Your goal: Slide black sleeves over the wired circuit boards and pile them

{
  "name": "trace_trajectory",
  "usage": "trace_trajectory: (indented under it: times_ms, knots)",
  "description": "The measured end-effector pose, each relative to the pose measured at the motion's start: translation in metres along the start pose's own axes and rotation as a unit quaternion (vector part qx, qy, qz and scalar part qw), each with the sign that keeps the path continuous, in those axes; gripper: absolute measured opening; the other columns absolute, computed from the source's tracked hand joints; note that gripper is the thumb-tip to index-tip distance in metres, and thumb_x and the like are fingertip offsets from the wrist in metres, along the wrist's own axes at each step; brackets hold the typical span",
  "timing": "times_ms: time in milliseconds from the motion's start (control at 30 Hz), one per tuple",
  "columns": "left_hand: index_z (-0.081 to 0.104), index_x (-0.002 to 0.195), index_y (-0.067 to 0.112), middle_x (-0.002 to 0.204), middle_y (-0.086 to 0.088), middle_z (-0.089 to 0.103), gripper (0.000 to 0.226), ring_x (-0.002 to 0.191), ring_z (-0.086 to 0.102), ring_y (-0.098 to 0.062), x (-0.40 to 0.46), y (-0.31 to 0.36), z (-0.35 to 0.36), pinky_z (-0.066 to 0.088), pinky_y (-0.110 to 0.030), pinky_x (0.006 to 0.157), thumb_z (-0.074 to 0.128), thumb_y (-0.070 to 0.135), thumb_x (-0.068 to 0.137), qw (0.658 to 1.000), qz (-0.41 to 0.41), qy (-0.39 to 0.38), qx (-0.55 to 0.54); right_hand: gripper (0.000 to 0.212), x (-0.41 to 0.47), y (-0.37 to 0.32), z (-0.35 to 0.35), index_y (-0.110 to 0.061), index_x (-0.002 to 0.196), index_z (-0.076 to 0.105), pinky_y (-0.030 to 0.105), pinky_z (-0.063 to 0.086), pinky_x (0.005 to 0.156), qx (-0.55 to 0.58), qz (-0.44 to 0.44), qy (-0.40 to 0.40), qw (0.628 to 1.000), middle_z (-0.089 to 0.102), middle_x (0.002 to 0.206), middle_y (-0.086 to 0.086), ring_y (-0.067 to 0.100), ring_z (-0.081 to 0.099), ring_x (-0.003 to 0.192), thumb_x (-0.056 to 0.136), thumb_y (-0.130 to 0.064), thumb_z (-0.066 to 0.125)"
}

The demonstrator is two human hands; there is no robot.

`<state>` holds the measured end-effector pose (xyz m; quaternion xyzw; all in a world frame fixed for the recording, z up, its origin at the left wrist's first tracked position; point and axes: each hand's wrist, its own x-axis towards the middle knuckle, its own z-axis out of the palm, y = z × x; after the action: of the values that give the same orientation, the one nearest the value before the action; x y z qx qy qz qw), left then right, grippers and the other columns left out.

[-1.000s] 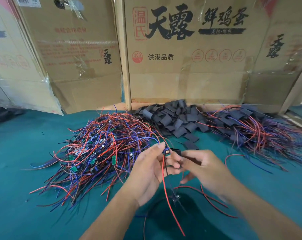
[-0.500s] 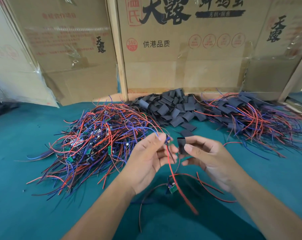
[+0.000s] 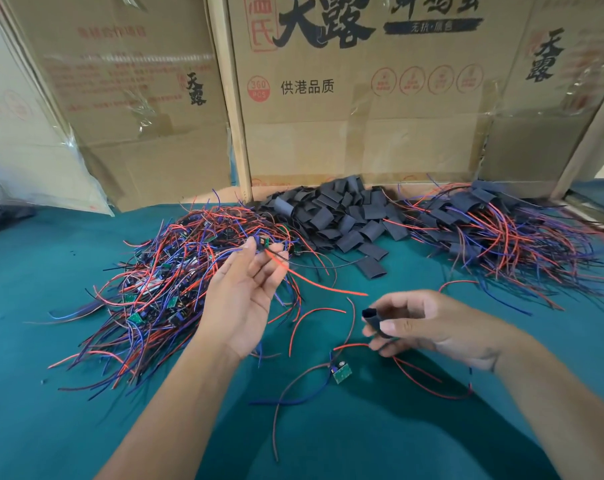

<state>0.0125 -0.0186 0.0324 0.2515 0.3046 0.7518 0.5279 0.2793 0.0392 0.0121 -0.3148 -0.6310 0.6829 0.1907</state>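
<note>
The left hand [image 3: 241,296] is raised palm-up at frame centre, fingertips pinching; the right hand [image 3: 422,327], lower right, curls its fingers in a pinch.

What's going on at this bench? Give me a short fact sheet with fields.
Left hand: pinches a wired board
Right hand: holds one black sleeve
Left pile: bare wired boards
Middle pile: empty sleeves
Right pile: sleeved boards
Loose board: lies on the green table
Backdrop: cardboard boxes
</note>
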Motion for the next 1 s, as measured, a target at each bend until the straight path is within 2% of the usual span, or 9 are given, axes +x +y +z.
trace_trajectory:
  times_ms: [100, 233, 300, 400, 467, 600, 700, 767, 1000]
  knots:
    - [0.058, 0.102, 0.008, 0.091, -0.01, 0.073, 0.021, 0.081, 0.071, -0.016, 0.001, 0.0, 0.0, 0.058, -0.022, 0.073, 0.061, 0.026, 0.091, 1.0, -0.006, 0.004, -0.009, 0.037, 0.001, 0.001, 0.002, 0.003, 0.117, 0.06, 0.038, 0.056, 0.088, 0.034, -0.01, -0.024, 0.999, 0.068, 0.112, 0.022, 0.032, 0.067, 0.099, 0.086, -0.015, 0.07]
    - [0.053, 0.111, 0.007, 0.089, -0.01, 0.073, 0.023, 0.079, 0.071, -0.016, 0.001, -0.002, 0.002, 0.058, -0.021, 0.071, 0.057, 0.024, 0.097, 1.0, -0.015, 0.001, -0.012, 0.039, 0.002, 0.0, 0.001, 0.006, 0.123, 0.055, 0.039, 0.055, 0.086, 0.082, -0.029, -0.047, 0.995, 0.067, 0.111, 0.021, 0.032, 0.067, 0.098, 0.089, -0.013, 0.059]
    - [0.05, 0.113, 0.008, 0.088, -0.01, 0.073, 0.025, 0.077, 0.071, -0.016, 0.001, -0.002, 0.002, 0.058, -0.021, 0.069, 0.058, 0.025, 0.096, 1.0, -0.013, -0.003, -0.01, 0.041, 0.002, -0.001, 0.002, 0.007, 0.123, 0.056, 0.039, 0.055, 0.086, 0.098, -0.035, -0.049, 0.993, 0.067, 0.111, 0.022, 0.032, 0.067, 0.097, 0.089, -0.014, 0.061]
    - [0.052, 0.106, 0.009, 0.088, -0.01, 0.073, 0.02, 0.075, 0.07, -0.016, 0.0, -0.003, 0.002, 0.058, -0.021, 0.069, 0.058, 0.025, 0.096, 1.0, -0.007, -0.007, 0.006, 0.054, 0.001, -0.003, 0.003, 0.006, 0.12, 0.06, 0.039, 0.055, 0.085, 0.113, -0.048, -0.061, 0.991, 0.066, 0.11, 0.023, 0.031, 0.067, 0.095, 0.081, -0.027, 0.079]
    - [0.054, 0.1, 0.011, 0.089, -0.01, 0.073, 0.014, 0.074, 0.07, -0.015, 0.0, -0.004, 0.001, 0.058, -0.021, 0.069, 0.057, 0.025, 0.096, 1.0, -0.003, -0.007, 0.015, 0.062, 0.0, -0.005, 0.004, 0.005, 0.119, 0.062, 0.038, 0.055, 0.085, 0.123, -0.055, -0.067, 0.989, 0.066, 0.11, 0.023, 0.031, 0.067, 0.094, 0.076, -0.033, 0.084]
    - [0.057, 0.092, 0.013, 0.091, -0.012, 0.071, 0.012, 0.077, 0.069, -0.018, 0.001, -0.006, 0.0, 0.058, -0.023, 0.071, 0.059, 0.024, 0.095, 0.999, 0.008, -0.007, 0.037, 0.059, -0.001, -0.008, 0.006, 0.002, 0.117, 0.065, 0.037, 0.055, 0.084, 0.129, -0.065, -0.075, 0.987, 0.066, 0.108, 0.021, 0.029, 0.067, 0.094, 0.076, -0.036, 0.084]
    - [0.059, 0.087, 0.015, 0.084, -0.008, 0.073, 0.014, 0.074, 0.07, -0.017, 0.0, -0.007, 0.001, 0.058, -0.023, 0.068, 0.056, 0.021, 0.099, 0.998, 0.017, -0.006, 0.054, 0.057, -0.002, -0.009, 0.007, 0.002, 0.118, 0.065, 0.036, 0.055, 0.084, 0.132, -0.072, -0.08, 0.985, 0.066, 0.108, 0.02, 0.028, 0.067, 0.093, 0.078, -0.035, 0.082]
    - [0.059, 0.087, 0.016, 0.08, -0.005, 0.073, 0.013, 0.071, 0.07, -0.015, -0.001, -0.007, 0.001, 0.057, -0.022, 0.067, 0.055, 0.02, 0.099, 0.998, 0.022, -0.006, 0.063, 0.055, -0.002, -0.01, 0.006, 0.002, 0.118, 0.066, 0.037, 0.055, 0.084, 0.137, -0.077, -0.084, 0.984, 0.066, 0.107, 0.019, 0.028, 0.067, 0.093, 0.079, -0.034, 0.081]
    - [0.061, 0.091, 0.016, 0.087, -0.011, 0.073, 0.008, 0.076, 0.07, -0.019, -0.001, -0.008, 0.002, 0.058, -0.024, 0.068, 0.063, 0.024, 0.09, 0.996, 0.035, -0.015, 0.082, 0.059, -0.004, -0.012, 0.006, 0.003, 0.118, 0.065, 0.036, 0.055, 0.083, 0.127, -0.076, -0.08, 0.986, 0.067, 0.106, 0.019, 0.026, 0.066, 0.091, 0.078, -0.037, 0.082]
